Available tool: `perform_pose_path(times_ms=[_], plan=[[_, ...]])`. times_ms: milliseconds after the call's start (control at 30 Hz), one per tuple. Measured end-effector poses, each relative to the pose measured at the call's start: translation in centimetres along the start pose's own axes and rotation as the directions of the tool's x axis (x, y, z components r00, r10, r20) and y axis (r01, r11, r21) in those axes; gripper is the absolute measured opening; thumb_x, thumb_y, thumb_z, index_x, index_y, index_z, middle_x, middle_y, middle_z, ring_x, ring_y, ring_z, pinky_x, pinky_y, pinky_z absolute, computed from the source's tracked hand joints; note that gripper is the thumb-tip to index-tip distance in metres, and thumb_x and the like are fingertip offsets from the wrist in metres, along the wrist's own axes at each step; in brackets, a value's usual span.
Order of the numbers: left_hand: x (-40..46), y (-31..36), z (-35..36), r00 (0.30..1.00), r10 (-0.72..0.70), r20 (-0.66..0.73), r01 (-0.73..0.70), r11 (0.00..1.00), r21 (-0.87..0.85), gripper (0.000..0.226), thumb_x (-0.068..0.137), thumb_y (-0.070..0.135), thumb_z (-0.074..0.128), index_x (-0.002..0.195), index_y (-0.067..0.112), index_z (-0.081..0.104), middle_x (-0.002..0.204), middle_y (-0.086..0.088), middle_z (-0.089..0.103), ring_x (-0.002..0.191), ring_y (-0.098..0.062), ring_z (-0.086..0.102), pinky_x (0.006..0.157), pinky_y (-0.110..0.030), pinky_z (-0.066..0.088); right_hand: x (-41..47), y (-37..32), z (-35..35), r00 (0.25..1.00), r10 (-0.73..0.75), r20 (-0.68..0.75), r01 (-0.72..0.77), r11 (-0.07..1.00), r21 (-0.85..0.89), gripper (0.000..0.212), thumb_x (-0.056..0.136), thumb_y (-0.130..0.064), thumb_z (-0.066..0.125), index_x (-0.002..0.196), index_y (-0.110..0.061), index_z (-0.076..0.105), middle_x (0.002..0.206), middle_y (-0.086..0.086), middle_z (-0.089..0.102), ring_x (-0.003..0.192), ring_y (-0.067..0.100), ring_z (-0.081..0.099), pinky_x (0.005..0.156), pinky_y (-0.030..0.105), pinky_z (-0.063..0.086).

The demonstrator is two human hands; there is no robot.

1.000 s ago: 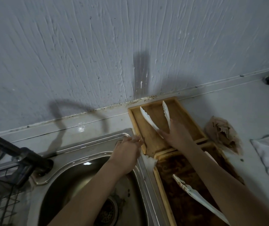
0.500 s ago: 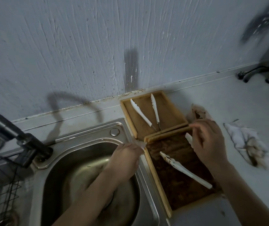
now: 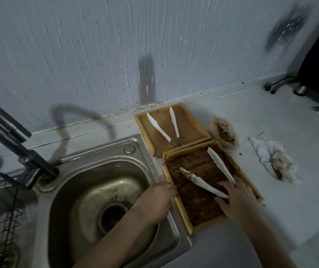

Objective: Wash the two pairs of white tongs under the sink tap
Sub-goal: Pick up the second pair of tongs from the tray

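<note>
— Where's the right hand [image 3: 237, 202] now?

— Down on the near wooden tray [image 3: 188, 222], the one caked with brown residue. Its grip is closed around the hinge end of the dirty white tongs [image 3: 203, 183]; the two arms fan out away from the fingers toward the wall, one smeared brown at the tip, the other cleaner.

— And the other pair?

— The clean-looking white tongs [image 3: 164, 128] lie untouched, well beyond that grip, in the far wooden tray [image 3: 193, 122] against the wall, arms spread, wire hinge pointing back toward the hand.

— What's the left hand [image 3: 154, 200] doing?

— It rests on the sink rim just left of the gripped tongs, fingertips touching the near tray's edge. The fingers curl under; I can't tell whether that grip has anything in it.

— The sink itself?

— The steel sink [image 3: 89, 165] sits left of both hands, basin stained, drain strainer [image 3: 113, 217] showing. The dark tap [image 3: 15, 140] angles in from the far left, well apart from the tongs.

— Anything to the right of the grip?

— A soiled crumpled paper [image 3: 224, 132] by the trays' far corner, and a stained white cloth [image 3: 272, 157] further out on the surface [image 3: 270, 200].
</note>
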State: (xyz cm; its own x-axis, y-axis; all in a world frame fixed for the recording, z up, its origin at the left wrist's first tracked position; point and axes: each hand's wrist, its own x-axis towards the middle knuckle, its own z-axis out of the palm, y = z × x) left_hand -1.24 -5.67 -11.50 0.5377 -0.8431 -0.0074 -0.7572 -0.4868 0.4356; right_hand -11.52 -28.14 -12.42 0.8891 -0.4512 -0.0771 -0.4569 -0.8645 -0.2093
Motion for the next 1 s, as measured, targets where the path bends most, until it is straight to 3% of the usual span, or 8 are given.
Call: perform_pose_path(times_ms=[300, 433, 567, 667, 767, 867, 933, 1000], plan=[[-0.8, 0.2, -0.5, 0.999, 0.015, 0.030, -0.017, 0.998, 0.065, 0.043, 0.086, 0.010, 0.047, 0.127, 0.017, 0.058, 0.130, -0.001, 0.057, 0.118, -0.017, 0.052, 0.097, -0.032, 0.043, 0.7, -2.0, -2.3, 0.999, -0.031, 0.034, 0.020, 0.959, 0.282, 0.045, 0.074, -0.034, 0.074, 0.112, -0.028, 0.050, 0.116, 0.000, 0.054, 0.088, 0.011, 0.052, 0.079, 0.030, 0.049], [-1.5, -0.1, -2.6, 0.999, -0.040, -0.007, 0.040, 0.999, 0.030, 0.036, 0.090, 0.021, 0.047, 0.124, 0.024, 0.059, 0.125, 0.003, 0.064, 0.114, -0.014, 0.057, 0.095, -0.030, 0.043, 0.7, -4.4, -4.1, 0.992, -0.123, 0.025, 0.102, 0.907, 0.409, 0.066, 0.076, -0.030, 0.072, 0.130, -0.026, 0.034, 0.132, 0.005, 0.046, 0.112, 0.021, 0.051, 0.088, 0.040, 0.052], [-2.7, -0.6, -5.9, 0.985, -0.091, -0.150, 0.097, 0.995, 0.038, 0.028, 0.092, 0.026, 0.047, 0.117, 0.029, 0.062, 0.110, 0.007, 0.069, 0.099, -0.011, 0.062, 0.085, -0.028, 0.047, 0.7, -8.0, -5.7, 0.959, -0.283, 0.013, 0.227, 0.798, 0.558, 0.074, 0.082, -0.028, 0.067, 0.141, -0.027, 0.022, 0.129, -0.004, 0.048, 0.109, 0.013, 0.054, 0.081, 0.028, 0.051], [-4.9, -2.0, -7.9, 0.949, -0.177, -0.262, 0.190, 0.982, 0.023, 0.025, 0.093, 0.034, 0.045, 0.111, 0.030, 0.063, 0.102, 0.008, 0.068, 0.093, -0.011, 0.061, 0.080, -0.031, 0.050, 0.6, -11.3, -5.9, 0.930, -0.361, 0.070, 0.187, 0.629, 0.754, 0.066, 0.084, -0.032, 0.063, 0.140, -0.025, 0.030, 0.127, -0.010, 0.052, 0.107, 0.005, 0.055, 0.084, 0.026, 0.051], [-8.0, -4.4, -8.8, 0.861, -0.343, -0.375, 0.357, 0.933, -0.033, 0.022, 0.093, 0.034, 0.043, 0.103, 0.030, 0.062, 0.099, 0.010, 0.068, 0.090, -0.011, 0.061, 0.079, -0.033, 0.050, -0.1, -15.0, -4.9, 0.862, -0.459, 0.216, 0.006, 0.434, 0.901, 0.063, 0.071, -0.046, 0.062, 0.130, -0.031, 0.045, 0.125, -0.009, 0.055, 0.111, 0.007, 0.056, 0.089, 0.030, 0.052], [-11.6, -7.1, -9.1, 0.702, -0.518, -0.489, 0.494, 0.849, -0.190, 0.019, 0.092, 0.027, 0.049, 0.101, 0.025, 0.066, 0.097, 0.005, 0.069, 0.088, -0.014, 0.062, 0.078, -0.032, 0.050, -1.1, -18.6, -2.9, 0.790, -0.554, 0.261, -0.014, 0.409, 0.913, 0.042, 0.073, -0.039, 0.065, 0.113, -0.038, 0.055, 0.111, -0.008, 0.062, 0.099, 0.006, 0.064, 0.077, 0.026, 0.056], [-13.7, -8.7, -9.5, 0.538, -0.598, -0.595, 0.541, 0.786, -0.300, 0.016, 0.090, 0.018, 0.053, 0.100, 0.017, 0.066, 0.097, -0.003, 0.067, 0.084, -0.016, 0.059, 0.078, -0.030, 0.049, -1.4, -20.4, -1.5, 0.771, -0.568, 0.288, 0.018, 0.471, 0.882, 0.039, 0.081, -0.025, 0.065, 0.119, -0.028, 0.056, 0.105, -0.001, 0.066, 0.093, 0.012, 0.066, 0.080, 0.031, 0.056], [-15.6, -10.2, -10.2, 0.330, -0.634, -0.699, 0.581, 0.720, -0.379, 0.013, 0.088, 0.012, 0.056, 0.099, 0.013, 0.063, 0.097, -0.005, 0.060, 0.080, -0.013, 0.050, 0.076, -0.030, 0.046, -1.6, -22.0, -0.6, 0.774, -0.542, 0.327, 0.005, 0.522, 0.853, 0.038, 0.086, -0.019, 0.062, 0.124, -0.020, 0.054, 0.087, -0.005, 0.067, 0.071, 0.002, 0.065, 0.062, 0.021, 0.052]])
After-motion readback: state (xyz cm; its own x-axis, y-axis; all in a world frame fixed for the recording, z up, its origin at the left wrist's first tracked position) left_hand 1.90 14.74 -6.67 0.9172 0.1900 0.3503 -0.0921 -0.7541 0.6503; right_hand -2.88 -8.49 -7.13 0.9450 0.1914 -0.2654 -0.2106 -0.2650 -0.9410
